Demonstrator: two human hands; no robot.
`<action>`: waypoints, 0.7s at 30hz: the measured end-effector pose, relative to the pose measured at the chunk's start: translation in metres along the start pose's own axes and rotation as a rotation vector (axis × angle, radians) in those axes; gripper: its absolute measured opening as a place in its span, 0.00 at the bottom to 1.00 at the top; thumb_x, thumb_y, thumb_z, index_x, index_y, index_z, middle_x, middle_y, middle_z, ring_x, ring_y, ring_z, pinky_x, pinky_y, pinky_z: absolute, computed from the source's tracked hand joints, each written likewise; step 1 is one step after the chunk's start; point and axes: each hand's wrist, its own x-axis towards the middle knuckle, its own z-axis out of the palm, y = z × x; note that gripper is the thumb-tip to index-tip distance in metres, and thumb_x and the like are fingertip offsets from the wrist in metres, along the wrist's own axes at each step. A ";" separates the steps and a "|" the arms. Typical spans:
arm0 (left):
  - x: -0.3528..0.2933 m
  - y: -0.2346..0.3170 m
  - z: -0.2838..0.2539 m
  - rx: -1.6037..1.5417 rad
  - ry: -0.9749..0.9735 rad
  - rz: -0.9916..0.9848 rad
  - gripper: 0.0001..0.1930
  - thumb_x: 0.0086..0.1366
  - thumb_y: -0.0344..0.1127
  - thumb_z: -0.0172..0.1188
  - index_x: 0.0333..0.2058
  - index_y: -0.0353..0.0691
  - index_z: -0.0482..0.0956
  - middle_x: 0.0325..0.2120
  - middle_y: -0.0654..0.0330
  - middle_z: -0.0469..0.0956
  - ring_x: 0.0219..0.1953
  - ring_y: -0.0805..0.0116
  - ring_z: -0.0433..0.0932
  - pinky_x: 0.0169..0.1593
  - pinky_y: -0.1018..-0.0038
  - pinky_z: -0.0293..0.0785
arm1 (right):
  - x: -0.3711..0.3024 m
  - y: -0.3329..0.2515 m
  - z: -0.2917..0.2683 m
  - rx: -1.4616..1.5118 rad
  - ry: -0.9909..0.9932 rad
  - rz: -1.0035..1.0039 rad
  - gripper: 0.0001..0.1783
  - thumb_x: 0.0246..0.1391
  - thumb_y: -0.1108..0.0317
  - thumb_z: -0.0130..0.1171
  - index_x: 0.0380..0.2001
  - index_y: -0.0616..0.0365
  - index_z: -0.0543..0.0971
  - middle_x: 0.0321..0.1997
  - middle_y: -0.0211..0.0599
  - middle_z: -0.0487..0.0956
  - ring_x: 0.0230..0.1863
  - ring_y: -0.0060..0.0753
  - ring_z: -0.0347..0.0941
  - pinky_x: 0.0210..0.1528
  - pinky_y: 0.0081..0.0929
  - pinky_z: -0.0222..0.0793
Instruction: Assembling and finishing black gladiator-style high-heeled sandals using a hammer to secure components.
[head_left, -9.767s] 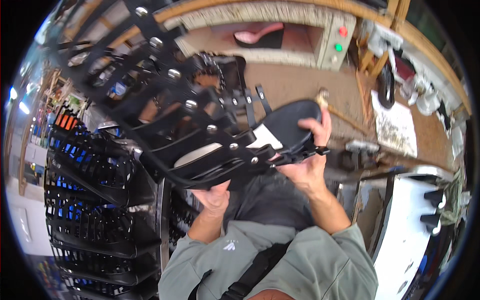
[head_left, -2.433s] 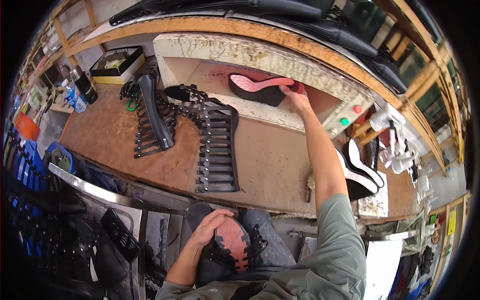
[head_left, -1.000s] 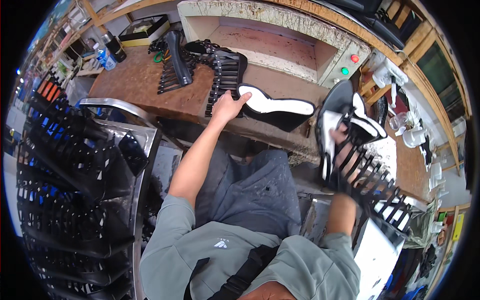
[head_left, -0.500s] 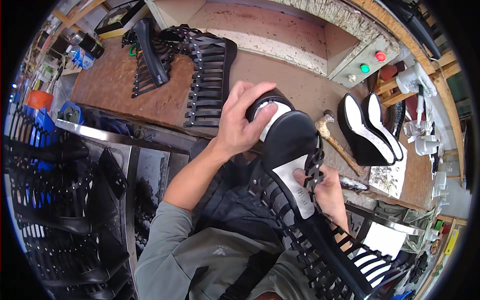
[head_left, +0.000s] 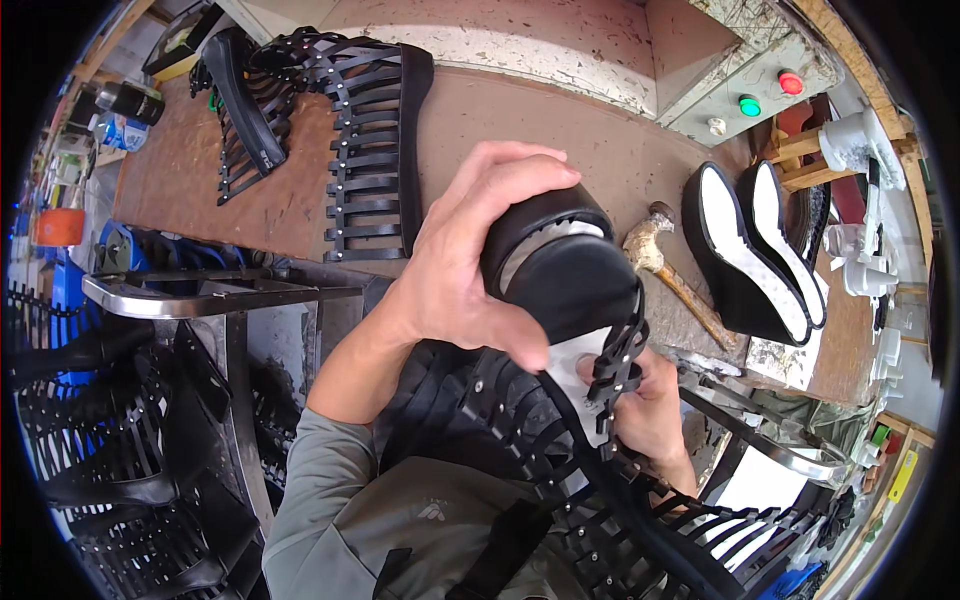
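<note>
The left hand (head_left: 462,250) clasps a wedge sole (head_left: 545,215) against a gladiator sandal (head_left: 635,510). Beyond the gripping right hand (head_left: 648,412) lies a hammer (head_left: 688,298).

2 hands (head_left: 455,265), 2 tabletop wedges (head_left: 738,275), 1 hammer (head_left: 690,298)

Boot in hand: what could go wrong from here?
1. The wedge sole in the left hand could sit crooked against the boot: a pale strip shows between their toe ends, so they don't look flush.
2. Straps stand out near the right hand's thumb; one might get pinched between boot and sole.
</note>
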 end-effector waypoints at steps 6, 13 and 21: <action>-0.002 -0.008 0.001 0.020 -0.040 0.023 0.47 0.35 0.61 0.74 0.50 0.35 0.70 0.48 0.45 0.68 0.49 0.53 0.71 0.51 0.66 0.68 | -0.002 0.004 0.000 0.039 -0.039 -0.029 0.24 0.32 0.89 0.46 0.37 0.63 0.77 0.31 0.35 0.82 0.33 0.24 0.79 0.39 0.20 0.71; -0.006 -0.010 0.000 -0.010 -0.040 0.023 0.46 0.36 0.60 0.74 0.50 0.35 0.70 0.48 0.44 0.68 0.50 0.52 0.70 0.52 0.65 0.67 | -0.003 0.004 0.007 0.117 -0.012 -0.023 0.14 0.39 0.86 0.55 0.32 0.61 0.77 0.28 0.29 0.78 0.31 0.19 0.74 0.36 0.18 0.68; -0.008 -0.004 -0.003 -0.002 -0.040 -0.031 0.42 0.38 0.54 0.74 0.50 0.35 0.70 0.48 0.44 0.68 0.50 0.52 0.70 0.52 0.65 0.67 | -0.001 0.002 0.010 0.178 0.029 0.035 0.07 0.45 0.82 0.63 0.28 0.60 0.78 0.26 0.23 0.76 0.29 0.14 0.71 0.33 0.16 0.65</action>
